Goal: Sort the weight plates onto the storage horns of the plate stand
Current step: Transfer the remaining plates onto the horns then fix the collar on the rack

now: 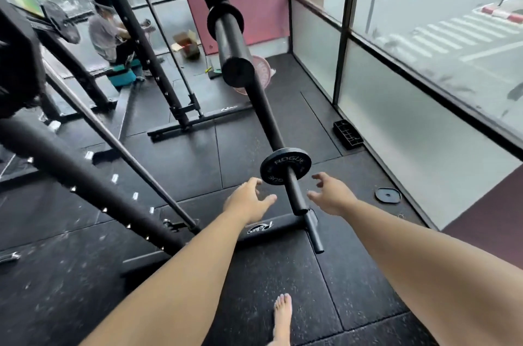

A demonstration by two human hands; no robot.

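A small black Rogue weight plate (285, 166) sits on a low storage horn (297, 193) of the black plate stand. My left hand (247, 200) hovers just left of the horn, fingers relaxed and spread, holding nothing. My right hand (331, 195) hovers to the horn's right, also empty with loosely curved fingers. Neither hand touches the plate. Higher on the stand, a thick horn (230, 40) carries a thin black plate (225, 20) as a ring. Another small black plate (387, 195) lies flat on the floor at the right. A pink plate (261, 70) shows behind the upper horn.
The stand's base foot (271, 228) lies across the rubber floor below my hands. A rack upright and barbell (113, 144) slant across the left. A glass wall (424, 119) runs along the right, with a black tray (347, 135) beside it. A person (109, 34) sits at the back left. My bare foot (283, 317) stands below.
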